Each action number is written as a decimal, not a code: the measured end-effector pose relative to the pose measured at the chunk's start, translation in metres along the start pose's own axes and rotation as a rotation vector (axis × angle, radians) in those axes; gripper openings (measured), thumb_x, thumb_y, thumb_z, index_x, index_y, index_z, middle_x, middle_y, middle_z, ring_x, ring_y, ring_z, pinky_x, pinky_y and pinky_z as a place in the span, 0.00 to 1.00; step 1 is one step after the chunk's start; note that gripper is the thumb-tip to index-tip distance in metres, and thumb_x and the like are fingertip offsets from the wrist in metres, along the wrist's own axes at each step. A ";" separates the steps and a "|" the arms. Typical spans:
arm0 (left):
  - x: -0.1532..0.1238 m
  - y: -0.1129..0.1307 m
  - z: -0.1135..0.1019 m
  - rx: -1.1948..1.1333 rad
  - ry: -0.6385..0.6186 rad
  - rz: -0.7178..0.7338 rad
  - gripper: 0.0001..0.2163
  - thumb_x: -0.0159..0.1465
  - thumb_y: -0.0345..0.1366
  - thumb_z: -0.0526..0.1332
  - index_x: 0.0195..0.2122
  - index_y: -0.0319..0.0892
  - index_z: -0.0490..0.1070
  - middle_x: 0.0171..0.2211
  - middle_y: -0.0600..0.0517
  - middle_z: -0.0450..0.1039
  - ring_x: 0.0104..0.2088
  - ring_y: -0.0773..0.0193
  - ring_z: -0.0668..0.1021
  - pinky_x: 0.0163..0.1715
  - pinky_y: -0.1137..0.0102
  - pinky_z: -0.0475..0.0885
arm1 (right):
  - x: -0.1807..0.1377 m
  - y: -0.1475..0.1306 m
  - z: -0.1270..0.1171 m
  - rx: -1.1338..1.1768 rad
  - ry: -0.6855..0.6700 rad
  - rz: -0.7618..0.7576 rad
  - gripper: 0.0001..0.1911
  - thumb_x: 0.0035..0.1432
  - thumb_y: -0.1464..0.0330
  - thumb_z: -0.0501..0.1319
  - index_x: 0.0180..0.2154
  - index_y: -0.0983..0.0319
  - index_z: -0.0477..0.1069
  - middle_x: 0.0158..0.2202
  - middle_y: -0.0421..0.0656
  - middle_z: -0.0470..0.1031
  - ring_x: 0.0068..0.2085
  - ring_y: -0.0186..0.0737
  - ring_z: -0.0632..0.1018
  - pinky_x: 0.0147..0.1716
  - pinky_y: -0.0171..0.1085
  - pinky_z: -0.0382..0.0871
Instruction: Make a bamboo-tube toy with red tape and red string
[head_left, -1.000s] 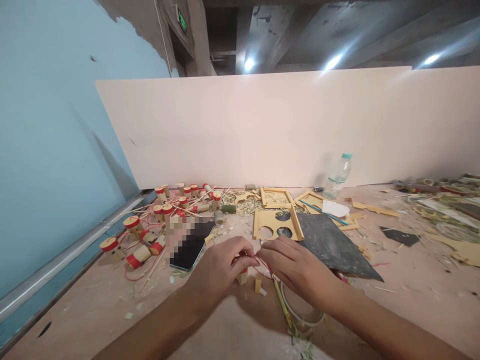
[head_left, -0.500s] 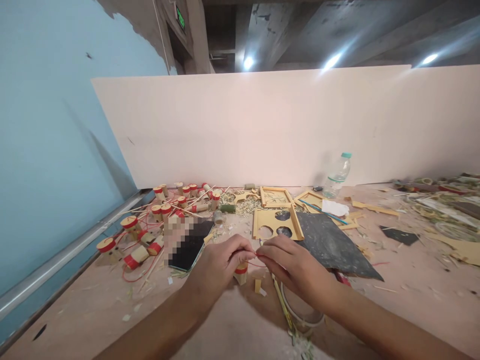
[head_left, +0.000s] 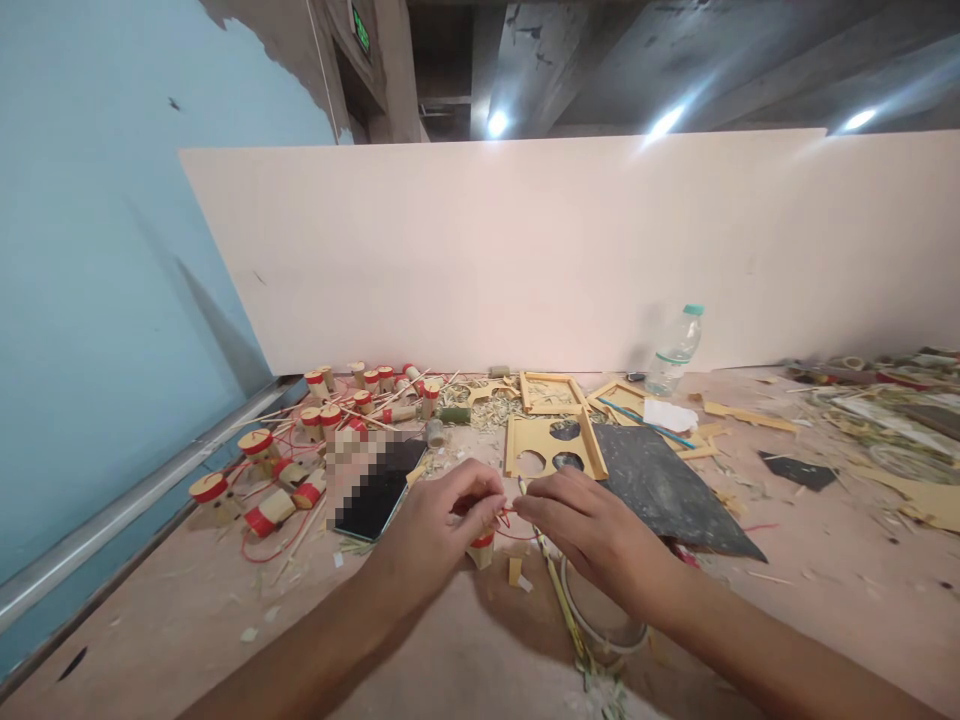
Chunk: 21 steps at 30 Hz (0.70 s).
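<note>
Thumb and forefinger of my left hand (head_left: 439, 515) are pinched on a thin red string (head_left: 507, 516), which makes a small loop between my hands. My right hand (head_left: 592, 525) faces it, its fingertips closed on the string too. Just beneath my left fingertips a short bamboo tube with a red band (head_left: 481, 552) stands upright on the table, its top partly covered by the hand. From there a length of string curves right, below my right fingers. A roll of tape (head_left: 606, 640) and a thin yellowish stick (head_left: 564, 605) lie under my right hand.
Several red-banded bamboo tubes (head_left: 270, 512) with strings and sticks lie at the left. A phone (head_left: 382, 495) is beside my left hand. Beyond are a cardboard tray with round holes (head_left: 536, 435), a black sheet (head_left: 667, 490), and a plastic bottle (head_left: 675, 350) before the pale board (head_left: 480, 260).
My fingertips have moved slightly apart, and a small red loop of string now shows between them. The bamboo tube beneath has stayed in place.
</note>
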<state>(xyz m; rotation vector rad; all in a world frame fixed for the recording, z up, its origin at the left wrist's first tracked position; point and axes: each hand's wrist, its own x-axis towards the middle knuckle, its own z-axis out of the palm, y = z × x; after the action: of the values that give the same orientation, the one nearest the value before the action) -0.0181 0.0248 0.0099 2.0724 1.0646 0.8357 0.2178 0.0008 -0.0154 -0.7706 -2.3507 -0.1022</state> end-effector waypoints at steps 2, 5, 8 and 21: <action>0.001 0.001 -0.002 0.012 0.000 0.017 0.07 0.72 0.36 0.62 0.37 0.47 0.79 0.35 0.56 0.84 0.37 0.62 0.82 0.40 0.73 0.73 | 0.000 0.000 -0.001 -0.013 -0.001 -0.011 0.15 0.77 0.77 0.51 0.56 0.63 0.73 0.46 0.50 0.81 0.43 0.48 0.79 0.44 0.44 0.76; 0.003 0.002 -0.005 0.022 -0.011 0.048 0.10 0.72 0.35 0.60 0.37 0.47 0.81 0.37 0.55 0.86 0.38 0.61 0.83 0.44 0.71 0.73 | 0.000 0.002 -0.003 -0.045 0.011 -0.022 0.16 0.78 0.77 0.50 0.56 0.63 0.73 0.46 0.51 0.81 0.43 0.48 0.78 0.44 0.44 0.76; 0.004 0.002 -0.006 0.024 -0.021 0.070 0.11 0.72 0.35 0.58 0.41 0.47 0.83 0.40 0.54 0.87 0.40 0.60 0.84 0.47 0.70 0.74 | 0.000 0.004 -0.004 -0.078 0.026 -0.027 0.17 0.78 0.78 0.49 0.56 0.64 0.73 0.46 0.52 0.81 0.44 0.49 0.77 0.44 0.45 0.75; 0.004 0.006 -0.007 0.055 0.001 0.128 0.09 0.71 0.35 0.62 0.39 0.46 0.84 0.42 0.51 0.87 0.42 0.58 0.84 0.49 0.67 0.76 | 0.001 0.002 -0.010 -0.138 0.022 -0.079 0.20 0.82 0.71 0.44 0.57 0.64 0.73 0.47 0.52 0.82 0.45 0.48 0.79 0.47 0.47 0.75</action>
<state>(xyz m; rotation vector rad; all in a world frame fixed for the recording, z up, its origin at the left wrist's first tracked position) -0.0189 0.0271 0.0198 2.2050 0.9736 0.8793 0.2238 0.0005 -0.0072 -0.7382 -2.3726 -0.3085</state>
